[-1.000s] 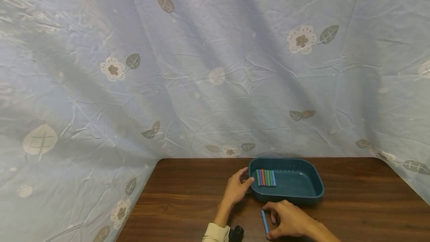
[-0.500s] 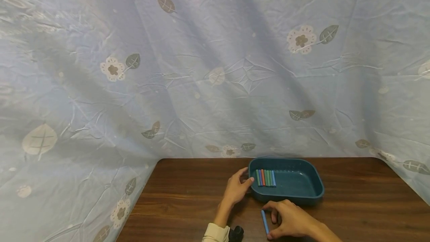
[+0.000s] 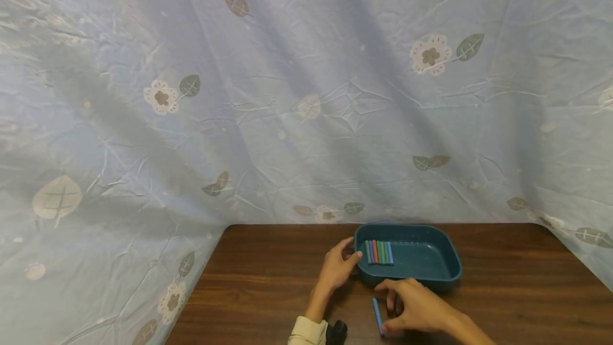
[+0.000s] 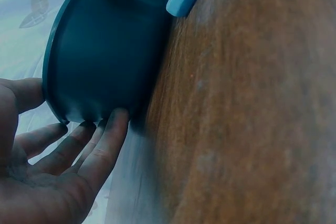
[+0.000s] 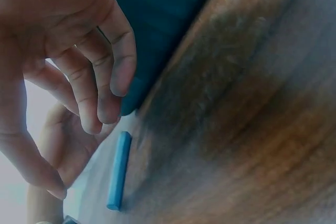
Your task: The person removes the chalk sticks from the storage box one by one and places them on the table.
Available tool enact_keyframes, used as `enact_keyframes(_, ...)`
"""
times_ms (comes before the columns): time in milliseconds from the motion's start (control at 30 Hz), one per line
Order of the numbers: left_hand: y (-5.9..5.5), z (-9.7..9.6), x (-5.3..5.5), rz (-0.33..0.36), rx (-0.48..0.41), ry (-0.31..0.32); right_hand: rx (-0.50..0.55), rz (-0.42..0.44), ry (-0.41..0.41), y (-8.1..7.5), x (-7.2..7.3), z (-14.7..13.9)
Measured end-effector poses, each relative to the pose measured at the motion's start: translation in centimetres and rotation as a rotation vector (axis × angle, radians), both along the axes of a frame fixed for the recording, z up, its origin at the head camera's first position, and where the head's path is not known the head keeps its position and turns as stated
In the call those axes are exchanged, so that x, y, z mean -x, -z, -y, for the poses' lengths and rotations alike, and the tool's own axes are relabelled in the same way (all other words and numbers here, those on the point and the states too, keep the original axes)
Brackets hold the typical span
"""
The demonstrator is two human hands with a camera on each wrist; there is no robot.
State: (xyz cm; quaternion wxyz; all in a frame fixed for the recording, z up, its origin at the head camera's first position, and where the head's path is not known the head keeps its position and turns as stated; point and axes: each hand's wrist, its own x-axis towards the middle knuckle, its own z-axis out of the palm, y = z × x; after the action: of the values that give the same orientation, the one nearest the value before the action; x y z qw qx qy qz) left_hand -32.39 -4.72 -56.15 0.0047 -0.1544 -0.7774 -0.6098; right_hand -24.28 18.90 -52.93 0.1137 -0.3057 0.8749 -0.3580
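A short blue chalk-like stick (image 3: 378, 315) lies on the table in front of a dark teal rectangular dish (image 3: 428, 266). My right hand (image 3: 417, 305) arches over the stick's right side, thumb and index finger spread apart. In the right wrist view, bare space separates those fingers from the blue stick (image 5: 119, 171). At the dish's left end, my left hand (image 3: 337, 268) holds the wall, with the thumb on the rim and the fingers against the outside, as the left wrist view shows. Inside the dish, several coloured sticks (image 3: 379, 253), green, purple, red and blue, form a side-by-side row at the left.
The brown wooden table (image 3: 268, 276) spreads around the dish. A pale blue curtain (image 3: 306, 164) with flower and leaf prints hangs behind and to the left. A black device (image 3: 337, 332) sits by the left wrist, next to a cream sleeve (image 3: 307, 331).
My right hand has lifted slightly and its index finger has come away from the stick's far end. The blue stick stays on the table. The left hand holds still.
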Motion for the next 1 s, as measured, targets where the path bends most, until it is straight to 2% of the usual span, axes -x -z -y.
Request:
enact_keyframes(100,-0.1,0.0,-0.1,0.017,-0.005,0.001,-0.012,-0.014,0.013,-0.5,-0.1,-0.1)
enact_keyframes(333,-0.3,0.0,-0.3,0.007,-0.02,-0.006,-0.005,-0.08,0.01,-1.6,0.1,-0.4)
enact_keyframes(600,-0.4,-0.1,-0.4,0.0,-0.054,-0.005,0.026,-0.092,0.011,-2.6,0.5,-0.9)
enact_keyframes(1000,-0.3,0.0,-0.3,0.011,-0.018,-0.005,0.032,-0.183,0.039,-3.5,1.7,-1.8)
